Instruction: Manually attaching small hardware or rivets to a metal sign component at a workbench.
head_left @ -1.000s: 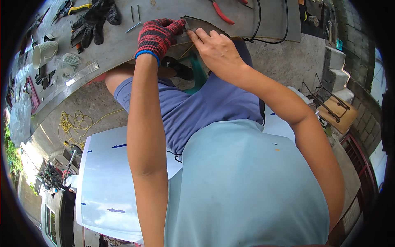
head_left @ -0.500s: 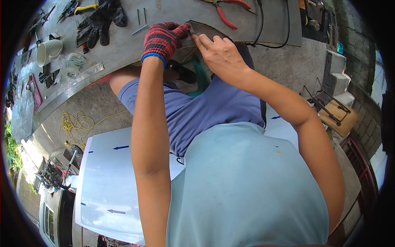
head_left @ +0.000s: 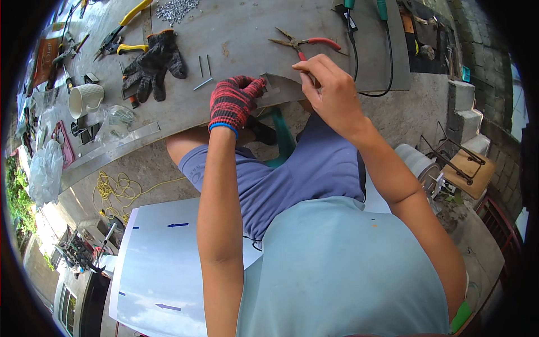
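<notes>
My left hand (head_left: pixel 238 101), in a red-and-black striped knit glove with a blue cuff, is closed at the front edge of the metal table. Its fingertips pinch one end of a thin grey sheet-metal piece (head_left: pixel 279 89). My bare right hand (head_left: pixel 334 95) is raised to the right of that piece, apart from it, with its fingers curled together. Whatever those fingers hold, if anything, is too small to make out. Beyond the right hand lie pliers (head_left: pixel 295 43) with red handles; the hand partly covers one handle.
On the table (head_left: pixel 185 112) are a dark glove (head_left: pixel 160 67), yellow-handled snips (head_left: pixel 120 33), several nails (head_left: pixel 203 83), small metal bits (head_left: pixel 176 10), a white mug (head_left: pixel 85 100) and plastic bags (head_left: pixel 46 168). Black cables (head_left: pixel 388 62) hang over the right side. A yellow cord (head_left: pixel 115 191) lies below.
My right hand has moved off the sheet-metal piece, to the right and upward. The left hand keeps its hold. The view has shifted, showing more of the table's far side.
</notes>
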`<state>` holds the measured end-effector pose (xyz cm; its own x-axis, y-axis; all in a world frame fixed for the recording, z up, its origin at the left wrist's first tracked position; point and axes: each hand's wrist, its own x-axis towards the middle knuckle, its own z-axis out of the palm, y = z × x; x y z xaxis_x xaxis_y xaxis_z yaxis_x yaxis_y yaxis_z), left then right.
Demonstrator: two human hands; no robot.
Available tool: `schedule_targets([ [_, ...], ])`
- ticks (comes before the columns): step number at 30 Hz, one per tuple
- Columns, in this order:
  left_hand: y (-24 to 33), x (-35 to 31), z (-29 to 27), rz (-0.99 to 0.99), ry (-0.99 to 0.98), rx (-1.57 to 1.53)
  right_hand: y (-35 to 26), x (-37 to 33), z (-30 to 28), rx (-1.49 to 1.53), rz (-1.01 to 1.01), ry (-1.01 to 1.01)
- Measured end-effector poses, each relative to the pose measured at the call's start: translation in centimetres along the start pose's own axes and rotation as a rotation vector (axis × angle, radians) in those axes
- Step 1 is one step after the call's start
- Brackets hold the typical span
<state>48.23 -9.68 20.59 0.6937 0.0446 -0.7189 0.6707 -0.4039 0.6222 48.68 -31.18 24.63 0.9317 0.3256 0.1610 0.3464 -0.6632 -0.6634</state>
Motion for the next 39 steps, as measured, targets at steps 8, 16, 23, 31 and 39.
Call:
schedule_targets([
  [8, 0.4, 0.1, -0.1, -0.057, -0.024, -0.050, 4.4, 9.9, 1.8, -0.083, 0.009, -0.003],
  [16, 0.4, 0.2, -0.2, -0.073, -0.038, -0.042, 7.1, 17.0, 5.6, -0.159, 0.045, -0.054],
  [23, 0.5, 0.0, -0.2, -0.067, -0.030, -0.046, 6.1, 20.4, 7.4, -0.143, 0.076, -0.118],
  [31, 0.6, 0.0, -0.3, -0.088, -0.033, -0.049, 2.4, 22.1, 12.0, -0.138, -0.034, -0.226],
  [39, 0.6, -0.2, -0.3, -0.099, -0.036, -0.081, 0.8, 24.5, 14.7, -0.158, -0.026, -0.195],
])
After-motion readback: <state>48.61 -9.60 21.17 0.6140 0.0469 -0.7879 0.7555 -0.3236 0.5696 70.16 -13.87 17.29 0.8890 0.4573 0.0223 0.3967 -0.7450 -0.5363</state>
